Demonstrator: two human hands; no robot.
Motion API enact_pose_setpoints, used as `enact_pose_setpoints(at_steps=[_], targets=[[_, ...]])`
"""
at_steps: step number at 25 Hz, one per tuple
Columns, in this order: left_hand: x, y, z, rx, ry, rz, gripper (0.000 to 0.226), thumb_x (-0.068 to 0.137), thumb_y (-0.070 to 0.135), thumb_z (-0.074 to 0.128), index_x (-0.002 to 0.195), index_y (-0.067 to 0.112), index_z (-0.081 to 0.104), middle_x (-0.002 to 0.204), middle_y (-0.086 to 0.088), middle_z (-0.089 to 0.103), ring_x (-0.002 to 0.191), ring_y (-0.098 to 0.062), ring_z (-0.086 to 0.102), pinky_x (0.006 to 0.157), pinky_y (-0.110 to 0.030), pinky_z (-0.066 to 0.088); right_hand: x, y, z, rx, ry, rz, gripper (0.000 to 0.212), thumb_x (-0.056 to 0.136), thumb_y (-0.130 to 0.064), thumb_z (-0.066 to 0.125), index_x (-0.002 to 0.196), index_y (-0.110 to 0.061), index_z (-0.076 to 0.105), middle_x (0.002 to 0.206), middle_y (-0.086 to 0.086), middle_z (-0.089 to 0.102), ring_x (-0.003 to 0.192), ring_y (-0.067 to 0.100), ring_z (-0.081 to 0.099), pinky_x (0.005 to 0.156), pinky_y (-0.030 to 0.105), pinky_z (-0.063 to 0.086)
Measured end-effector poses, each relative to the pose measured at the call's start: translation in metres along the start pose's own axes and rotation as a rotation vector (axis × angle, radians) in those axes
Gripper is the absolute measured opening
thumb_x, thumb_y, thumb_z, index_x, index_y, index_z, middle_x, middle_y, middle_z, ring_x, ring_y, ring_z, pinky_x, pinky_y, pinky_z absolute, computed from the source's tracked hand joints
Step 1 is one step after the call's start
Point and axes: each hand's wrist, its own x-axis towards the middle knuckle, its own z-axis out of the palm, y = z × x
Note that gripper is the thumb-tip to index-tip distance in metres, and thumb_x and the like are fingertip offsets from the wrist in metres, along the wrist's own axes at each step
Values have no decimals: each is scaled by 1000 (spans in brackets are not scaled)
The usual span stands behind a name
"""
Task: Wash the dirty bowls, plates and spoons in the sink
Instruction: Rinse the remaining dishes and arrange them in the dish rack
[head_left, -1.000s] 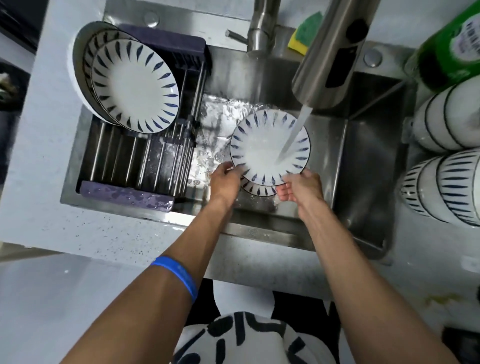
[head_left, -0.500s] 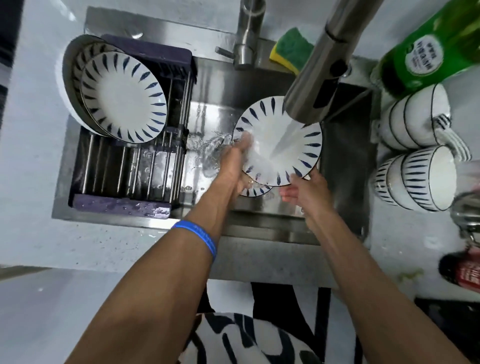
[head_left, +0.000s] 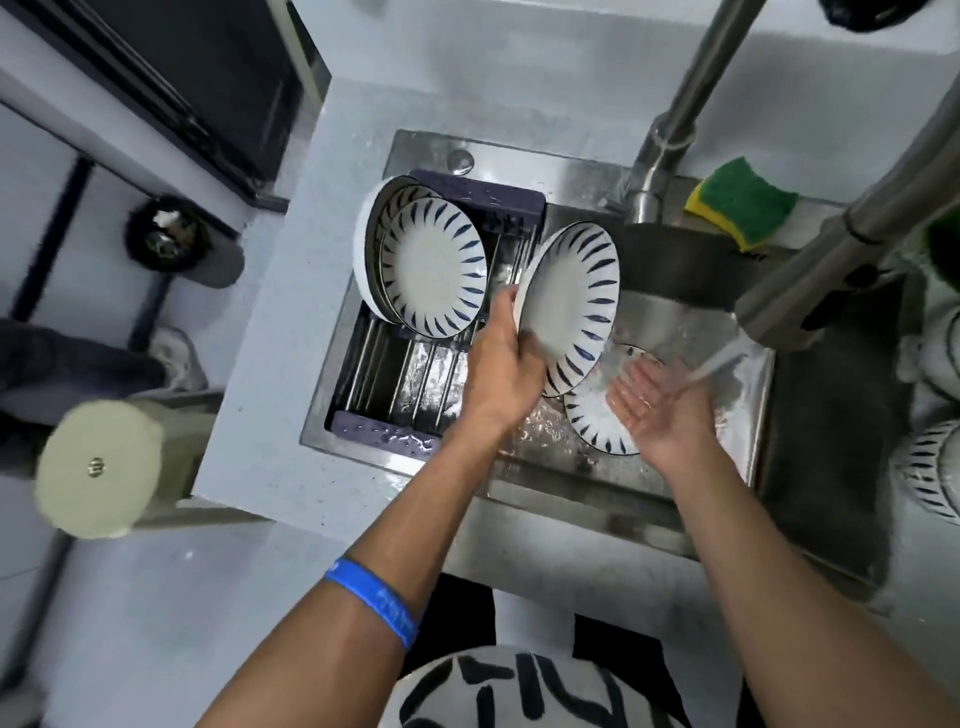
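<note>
Left hand (head_left: 501, 364) grips tilted plate (head_left: 569, 301) just right of drying rack (head_left: 415, 374); right hand (head_left: 657, 410) spread, empty.

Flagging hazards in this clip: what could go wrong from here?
1. The left hand alone grips the wet, tilted plate by its rim; it could slip onto the plate in the sink below and chip.
2. The rack already holds leaning plates; setting this one in carelessly might knock them.
3. Water runs over the open right hand, likely splashing.
</note>
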Motion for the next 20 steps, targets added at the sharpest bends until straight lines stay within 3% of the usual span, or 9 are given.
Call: enact_pose_setpoints(at_steps=[4,6,9,11,15,17,20], targets=[[22,-20,-45,109,278,71,48,100,4,44,147,11,36,128,-9,60,112,-21,59,107,-35,47,8,6,-15,-77,96,-14,37,101,-27,42,130,-11,57,128,7,58,109,30,57,79,43,52],[40,-32,-54,141,291,-7,51,98,1,45,147,10,35,130,-8,59,112,-18,57,106,-30,45,9,9,-26,-80,126,-1,34,99,-24,45,127,-11,59,126,7,58,109,30,57,75,41,51],[66,-43,-46,244,245,-78,52,91,-4,49,141,7,37,128,-17,59,115,-32,59,102,-47,52,11,14,-38,-109,167,25,17,97,-23,49,106,-14,61,114,3,60,115,30,55,79,40,49],[76,-41,-35,284,227,-91,53,90,-7,52,139,6,37,128,-19,59,116,-34,59,102,-47,52,13,16,-47,-128,192,24,16,97,-28,52,104,-17,62,113,1,61,114,29,56,79,38,48],[92,-43,-33,222,290,-145,55,89,-8,50,140,8,37,126,-13,57,117,-27,58,107,-42,49,19,21,-60,-178,215,34,37,97,-31,53,130,-15,57,124,2,59,104,23,60,78,37,52],[90,-46,-36,169,342,-198,63,92,-7,50,149,9,32,126,-6,54,117,-17,55,110,-31,43,25,22,-65,-276,239,39,30,99,-28,51,125,-17,58,119,1,60,104,23,61,85,41,53],[84,-52,-37,100,440,-197,57,94,-2,52,148,6,38,131,-2,57,113,-11,57,88,-7,48,50,27,-72,-568,342,-21,18,92,-23,59,107,-16,64,106,7,69,95,25,67,78,40,58]])
